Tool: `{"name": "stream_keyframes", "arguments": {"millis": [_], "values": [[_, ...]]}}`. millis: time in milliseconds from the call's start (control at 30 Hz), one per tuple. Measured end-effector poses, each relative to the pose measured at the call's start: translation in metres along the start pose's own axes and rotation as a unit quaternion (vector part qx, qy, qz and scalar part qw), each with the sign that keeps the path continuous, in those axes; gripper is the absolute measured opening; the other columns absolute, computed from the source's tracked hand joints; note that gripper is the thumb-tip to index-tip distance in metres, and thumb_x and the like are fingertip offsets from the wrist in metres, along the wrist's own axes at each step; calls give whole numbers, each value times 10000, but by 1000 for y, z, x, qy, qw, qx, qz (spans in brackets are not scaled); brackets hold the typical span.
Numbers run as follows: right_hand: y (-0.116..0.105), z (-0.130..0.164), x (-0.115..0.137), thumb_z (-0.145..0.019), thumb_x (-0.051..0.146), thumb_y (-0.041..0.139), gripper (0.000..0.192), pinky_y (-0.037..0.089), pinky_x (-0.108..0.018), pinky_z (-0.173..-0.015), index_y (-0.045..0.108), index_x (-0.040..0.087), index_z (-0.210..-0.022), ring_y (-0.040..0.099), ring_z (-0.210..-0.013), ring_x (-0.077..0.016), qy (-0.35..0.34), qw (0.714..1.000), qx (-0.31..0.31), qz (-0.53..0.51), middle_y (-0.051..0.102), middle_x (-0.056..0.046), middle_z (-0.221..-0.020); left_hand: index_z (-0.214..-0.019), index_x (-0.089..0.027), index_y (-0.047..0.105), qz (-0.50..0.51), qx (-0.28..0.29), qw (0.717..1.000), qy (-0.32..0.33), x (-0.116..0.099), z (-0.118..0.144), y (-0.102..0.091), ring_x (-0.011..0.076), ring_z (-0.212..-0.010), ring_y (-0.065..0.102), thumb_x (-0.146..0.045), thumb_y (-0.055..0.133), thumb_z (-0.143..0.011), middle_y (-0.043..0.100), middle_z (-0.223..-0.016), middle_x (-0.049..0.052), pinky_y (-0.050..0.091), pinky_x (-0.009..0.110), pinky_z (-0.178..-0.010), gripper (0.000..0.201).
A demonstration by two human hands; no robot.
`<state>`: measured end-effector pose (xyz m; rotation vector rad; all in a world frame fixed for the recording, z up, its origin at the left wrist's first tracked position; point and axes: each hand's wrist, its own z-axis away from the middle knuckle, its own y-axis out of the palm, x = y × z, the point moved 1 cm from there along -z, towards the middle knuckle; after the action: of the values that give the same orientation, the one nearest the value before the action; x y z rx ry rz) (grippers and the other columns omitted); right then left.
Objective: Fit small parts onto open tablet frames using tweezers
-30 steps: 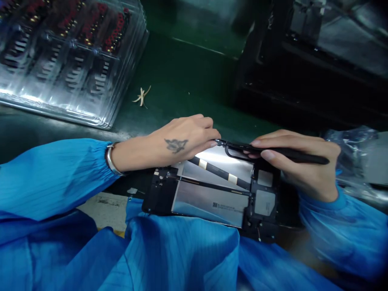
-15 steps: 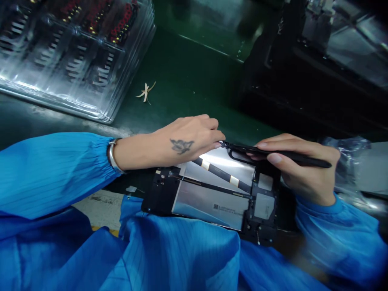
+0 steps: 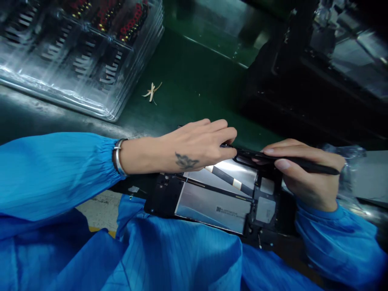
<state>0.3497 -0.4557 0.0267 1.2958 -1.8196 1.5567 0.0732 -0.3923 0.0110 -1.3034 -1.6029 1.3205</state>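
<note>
The right hand (image 3: 306, 173) held a slim black plastic stylus (image 3: 291, 158), its fingers (image 3: 283, 163) clamped around the shaft. The stylus lay nearly level, long axis running left to right, its tip pointing toward the left hand (image 3: 198, 145). That hand's fingers (image 3: 227, 137) were drawn together right at the tip, touching it at the far edge of the opened black tablet frame with silver panels (image 3: 212, 202). The frame lay just below both hands, on the green worktop (image 3: 188, 76).

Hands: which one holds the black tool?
The right hand grips the black tool like a pen. The left hand, the tattooed one, only pinches at its tip over the opened device.
</note>
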Motion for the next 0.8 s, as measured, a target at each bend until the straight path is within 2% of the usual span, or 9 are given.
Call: {"name": "stream_keyframes", "arguments": {"millis": [67, 133, 200, 300, 433, 500, 800], "values": [[-14, -4, 0, -925, 316, 798, 135, 648, -331, -721, 857, 304, -1045, 764, -844, -205, 29, 999, -1, -24, 788, -61, -1004, -1185, -173, 698, -13, -1, 1000, 13, -2, 0, -2, 217, -964, 565, -79, 364, -1066, 646, -1198, 114, 392, 326, -694, 366], [-29, -10, 0, -867, 431, 849, 225, 677, -341, -669, 866, 255, -1007, 781, -758, -226, 67, 995, -40, -69, 788, -102, -975, -1200, -174, 692, -24, 4, 999, 23, -3, 0, -3, 219, -972, 565, -65, 392, -1055, 643, -1207, 125, 383, 327, -686, 351], [-34, -17, 1, -772, 464, 920, 302, 687, -309, -659, 869, 237, -965, 788, -715, -225, 98, 985, -88, -110, 797, -110, -921, -1229, -181, 683, -37, 9, 999, 31, -3, -1, -2, 233, -997, 570, -52, 429, -1034, 643, -1220, 133, 378, 331, -678, 345], [-17, -24, 9, -758, 376, 948, 266, 687, -303, -693, 864, 237, -969, 791, -718, -217, 120, 982, -93, -110, 803, -75, -845, -1286, -207, 661, -45, 12, 998, 33, -3, -2, 0, 239, -1002, 569, -66, 473, -1021, 644, -1230, 125, 387, 330, -684, 354], [19, -24, 23, -911, 317, 817, 58, 591, -299, -608, 844, 269, -929, 751, -692, -179, 38, 989, -133, 52, 776, -7, -785, -1303, -235, 645, -35, 2, 999, 24, -2, -2, 0, 223, -980, 555, -104, 503, -1031, 646, -1202, 104, 392, 313, -703, 333], [28, -21, 25, -955, 317, 763, 82, 555, -313, -618, 827, 292, -909, 738, -746, -180, 23, 984, -134, 118, 780, 3, -843, -1290, -233, 647, -35, 3, 999, 23, -2, -2, 0, 219, -983, 550, -117, 481, -1046, 647, -1195, 100, 386, 309, -703, 317], [30, -17, 19, -963, 356, 751, 135, 536, -274, -606, 809, 259, -887, 715, -737, -164, 28, 989, -89, 117, 770, -1, -847, -1266, -215, 668, -50, -26, 998, 34, -2, 0, 5, 237, -985, 550, -135, 402, -1079, 641, -1181, 115, 381, 350, -690, 335]]}}
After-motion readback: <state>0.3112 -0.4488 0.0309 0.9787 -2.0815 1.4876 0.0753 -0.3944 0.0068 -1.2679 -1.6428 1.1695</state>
